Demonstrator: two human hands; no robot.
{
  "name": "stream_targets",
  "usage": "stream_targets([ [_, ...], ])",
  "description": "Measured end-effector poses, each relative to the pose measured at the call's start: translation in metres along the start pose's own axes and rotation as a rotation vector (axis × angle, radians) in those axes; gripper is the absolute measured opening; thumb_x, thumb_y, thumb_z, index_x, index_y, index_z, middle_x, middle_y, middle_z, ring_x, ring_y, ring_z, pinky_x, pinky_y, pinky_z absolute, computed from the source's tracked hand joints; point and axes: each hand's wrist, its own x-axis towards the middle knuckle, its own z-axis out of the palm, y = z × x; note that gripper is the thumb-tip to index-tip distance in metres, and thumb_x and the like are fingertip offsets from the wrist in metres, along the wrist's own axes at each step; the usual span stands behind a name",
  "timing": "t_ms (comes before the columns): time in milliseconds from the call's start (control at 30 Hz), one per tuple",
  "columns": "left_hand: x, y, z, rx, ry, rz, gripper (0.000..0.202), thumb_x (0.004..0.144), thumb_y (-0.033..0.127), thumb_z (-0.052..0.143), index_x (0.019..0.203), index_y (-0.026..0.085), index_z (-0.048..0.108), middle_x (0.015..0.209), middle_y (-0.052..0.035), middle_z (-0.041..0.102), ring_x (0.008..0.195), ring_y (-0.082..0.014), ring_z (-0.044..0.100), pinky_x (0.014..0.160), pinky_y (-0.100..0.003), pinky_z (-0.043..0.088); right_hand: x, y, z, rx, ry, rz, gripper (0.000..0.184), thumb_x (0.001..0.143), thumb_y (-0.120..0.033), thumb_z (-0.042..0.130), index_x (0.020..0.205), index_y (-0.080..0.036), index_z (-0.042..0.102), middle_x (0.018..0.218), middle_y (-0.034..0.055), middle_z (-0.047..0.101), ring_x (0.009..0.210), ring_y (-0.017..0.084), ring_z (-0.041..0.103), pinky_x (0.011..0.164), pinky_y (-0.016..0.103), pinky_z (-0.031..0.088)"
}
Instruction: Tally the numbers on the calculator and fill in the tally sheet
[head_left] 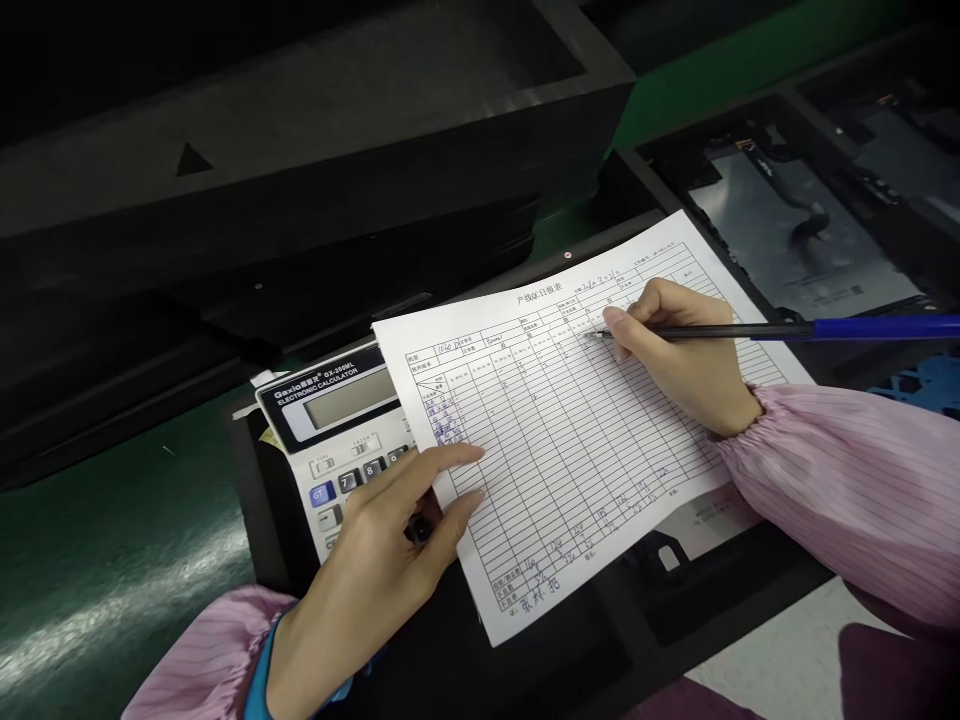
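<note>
"Head view: what do the fingers show?"

"The right hand [667, 350] pinches a pen [757, 330] between thumb and forefinger, gripped low near the tip, probably for fine control in narrow cells. The left hand [375, 560] has thumb and forefinger spread moderately apart, gripping nothing, their tips lying over the edge of a printed form [577, 440]."

"Where is that form?"

"In the middle. From its centre, the right hand is at two o'clock, the pen's blue end points to three, and the left hand sits at eight, I judge to stop the form sliding."

"Why the slant?"

"Its right end is raised, which likely suits the writing wrist."

"What's beneath?"

"A calculator [337, 440] at nine o'clock, partly covered, presumably placed within easy reach. Whether the lower fingers touch its keys, I cannot tell."

"Farther out?"

"A flat panel [787, 220] lies in a black tray [806, 120] at two o'clock, dividers seemingly keeping parts separate. A black box [300, 190] stands at ten."
</note>
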Motion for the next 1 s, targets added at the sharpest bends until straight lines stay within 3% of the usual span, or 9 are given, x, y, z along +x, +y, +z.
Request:
stream_targets([
  [267, 0.0000, 0.0008, -0.0004, -0.003, 0.010, -0.010, 0.027, 0.090, 0.027, 0.059, 0.117, 0.030, 0.057, 0.093, 0.0023, 0.068, 0.055, -0.0041, 0.056, 0.047, -0.012, 0.052, 0.0006, -0.0017, 0.0003, 0.005, -0.017, -0.001, 0.031, 0.082, -0.016, 0.064, 0.057, -0.019, 0.045, 0.053, -0.0015, 0.054, 0.049, 0.011, 0.051, 0.048, 0.027, 0.042],
  [833, -0.0008, 0.0001, -0.0011, 0.016, 0.004, -0.012, 0.027, 0.090, 0.027, 0.059, 0.117, 0.029, 0.058, 0.095, 0.0014, 0.068, 0.056, -0.0055, 0.057, 0.048, -0.015, 0.053, -0.0011, -0.0024, -0.0010, 0.024, -0.040, 0.030, 0.033, 0.075, -0.008, 0.055, 0.050, -0.019, 0.035, 0.045, -0.0023, 0.038, 0.042, 0.009, 0.035, 0.041, 0.027, 0.028],
  [933, -0.0008, 0.0009, -0.0015, 0.016, 0.011, -0.012, 0.028, 0.089, 0.026, 0.060, 0.117, 0.028, 0.059, 0.088, 0.0020, 0.067, 0.056, -0.0056, 0.058, 0.050, -0.015, 0.054, 0.0003, -0.0014, -0.0017, 0.071, -0.027, 0.051, 0.034, 0.077, -0.009, 0.058, 0.052, -0.019, 0.037, 0.045, -0.0026, 0.040, 0.041, 0.010, 0.038, 0.041, 0.026, 0.030],
  [1000, -0.0006, 0.0005, -0.0008, 0.000, 0.019, -0.004, 0.027, 0.089, 0.026, 0.061, 0.116, 0.027, 0.059, 0.081, 0.0033, 0.066, 0.052, -0.0051, 0.058, 0.049, -0.015, 0.054, -0.0010, -0.0049, -0.0060, 0.144, -0.023, 0.106, 0.029, 0.083, -0.019, 0.061, 0.058, -0.019, 0.045, 0.047, -0.0019, 0.047, 0.040, 0.011, 0.043, 0.040, 0.026, 0.033],
])
